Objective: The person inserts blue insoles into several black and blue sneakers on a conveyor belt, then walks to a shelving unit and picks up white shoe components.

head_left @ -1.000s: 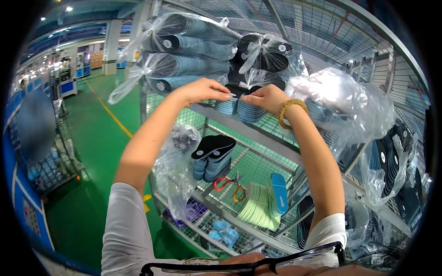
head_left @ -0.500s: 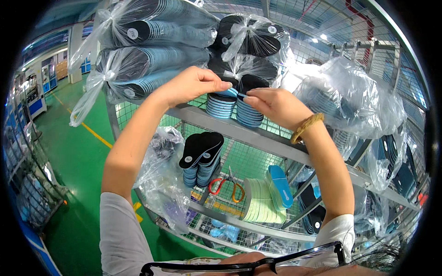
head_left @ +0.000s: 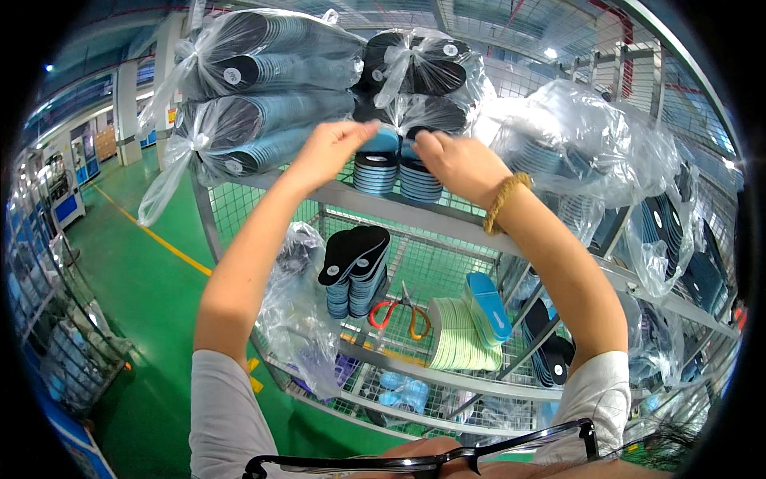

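Two short stacks of black-and-blue shoe insoles stand side by side on the upper shelf, a left stack [head_left: 374,176] and a right stack [head_left: 420,184]. Over the left one, my left hand [head_left: 335,152] pinches the edge of a raised insole [head_left: 384,140], its blue face showing. My right hand [head_left: 459,164], with a braided bracelet at the wrist, is closed at the edge of another insole [head_left: 409,149] lifted above the right stack. The fingertips of both hands are slightly blurred. Behind them lie insoles in knotted clear bags [head_left: 431,110].
Large bagged insole bundles [head_left: 295,72] fill the upper left; crumpled plastic bags [head_left: 590,128] lie to the right. The wire shelf below carries black insole stacks [head_left: 357,267], scissors [head_left: 405,311], pale green insoles [head_left: 459,335] and a blue insole [head_left: 490,307]. A metal rail [head_left: 399,209] edges the upper shelf.
Both hands have tilted the held insoles up and back, and the left insole's blue face now shows more. The hands have moved slightly apart. The whole view has shifted a little.
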`<state>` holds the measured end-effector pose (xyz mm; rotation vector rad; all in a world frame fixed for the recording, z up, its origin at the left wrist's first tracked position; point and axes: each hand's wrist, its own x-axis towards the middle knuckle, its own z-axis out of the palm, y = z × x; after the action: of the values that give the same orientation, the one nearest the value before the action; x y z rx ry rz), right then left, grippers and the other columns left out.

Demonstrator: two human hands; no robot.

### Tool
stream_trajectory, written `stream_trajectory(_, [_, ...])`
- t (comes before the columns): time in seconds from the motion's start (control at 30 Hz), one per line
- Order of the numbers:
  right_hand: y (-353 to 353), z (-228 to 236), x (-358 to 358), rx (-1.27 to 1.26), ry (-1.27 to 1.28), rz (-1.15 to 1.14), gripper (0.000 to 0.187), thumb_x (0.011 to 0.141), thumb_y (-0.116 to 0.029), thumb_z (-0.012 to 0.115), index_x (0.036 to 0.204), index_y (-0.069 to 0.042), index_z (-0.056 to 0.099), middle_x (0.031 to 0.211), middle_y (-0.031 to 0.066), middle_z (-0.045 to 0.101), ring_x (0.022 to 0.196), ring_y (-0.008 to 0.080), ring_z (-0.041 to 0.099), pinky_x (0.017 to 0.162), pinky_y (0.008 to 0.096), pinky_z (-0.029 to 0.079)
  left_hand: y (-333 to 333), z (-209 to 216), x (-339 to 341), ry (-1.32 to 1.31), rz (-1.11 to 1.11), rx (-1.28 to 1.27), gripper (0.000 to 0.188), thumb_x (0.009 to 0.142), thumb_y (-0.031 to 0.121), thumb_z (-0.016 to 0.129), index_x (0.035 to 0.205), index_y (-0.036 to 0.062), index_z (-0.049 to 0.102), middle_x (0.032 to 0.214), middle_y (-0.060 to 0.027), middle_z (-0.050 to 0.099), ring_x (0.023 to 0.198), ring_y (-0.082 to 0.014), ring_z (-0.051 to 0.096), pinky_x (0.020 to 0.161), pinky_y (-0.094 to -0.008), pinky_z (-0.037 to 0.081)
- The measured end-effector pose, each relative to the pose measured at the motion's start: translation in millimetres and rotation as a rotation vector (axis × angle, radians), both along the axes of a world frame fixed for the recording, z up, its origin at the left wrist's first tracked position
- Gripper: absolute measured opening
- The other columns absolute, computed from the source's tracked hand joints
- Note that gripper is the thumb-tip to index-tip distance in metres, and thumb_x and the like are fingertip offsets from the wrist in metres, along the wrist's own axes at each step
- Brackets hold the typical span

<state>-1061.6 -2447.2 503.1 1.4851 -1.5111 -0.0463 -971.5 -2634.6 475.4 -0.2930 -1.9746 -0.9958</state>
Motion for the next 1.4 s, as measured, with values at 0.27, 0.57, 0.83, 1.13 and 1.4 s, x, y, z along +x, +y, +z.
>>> stream_trajectory(0.27, [71,52,52,-0.628,-0.32,0.493,0.018,0.084,-0.018,0.041,0.078,-0.001,0.042,0.062,0.0186,0.052,0.055,0.0367,0.052,0.048,0.0412,0.042,58,47,68,0.582,-0.203,0.583,0.034,0.079,0.035,0.053,0.075,0.0021,0.046,0.054,-0.0043,0.049,0.052,-0.0172,0.056,0.044,-0.0225,0.039])
stream_trajectory(0.57, [288,-15,152,-0.636,-0.936,0.514,0.012,0.084,-0.011,0.044,0.084,0.001,0.047,0.058,0.0111,0.05,0.051,0.024,0.054,0.043,0.0282,0.04,306,-17,151,0.585,0.217,-0.513,0.026,0.066,0.011,0.066,0.084,-0.0049,0.057,0.084,-0.0139,0.058,0.076,-0.0238,0.056,0.067,-0.0286,0.045])
stream_trajectory(0.83, [575,-198,172,-1.102,-1.29,-0.379,0.023,0.086,-0.02,0.039,0.09,0.001,0.048,0.056,0.0097,0.048,0.044,0.0182,0.051,0.041,0.0267,0.039,548,-109,63,-0.028,-0.686,-0.399,0.023,0.061,0.009,0.069,0.076,-0.0028,0.056,0.073,-0.0117,0.056,0.057,-0.0186,0.054,0.048,-0.0237,0.044])
stream_trajectory(1.13, [800,-381,355,-2.423,-0.641,-0.464,0.034,0.088,-0.029,0.032,0.095,0.004,0.039,0.072,0.0119,0.052,0.055,0.0216,0.059,0.051,0.0277,0.05,814,-369,-5,-1.081,-1.252,-0.613,0.026,0.071,0.025,0.062,0.071,-0.0012,0.058,0.058,-0.0063,0.055,0.048,-0.0105,0.048,0.046,-0.0242,0.038])
stream_trajectory(1.4, [909,-438,525,-2.722,0.147,-0.735,0.032,0.087,-0.029,0.038,0.092,0.001,0.047,0.08,0.0082,0.056,0.065,0.0159,0.058,0.06,0.0276,0.05,1093,-404,87,-1.282,-1.65,-0.476,0.034,0.08,0.028,0.052,0.061,-0.0003,0.055,0.054,-0.0041,0.053,0.047,-0.0088,0.048,0.044,-0.0216,0.04])
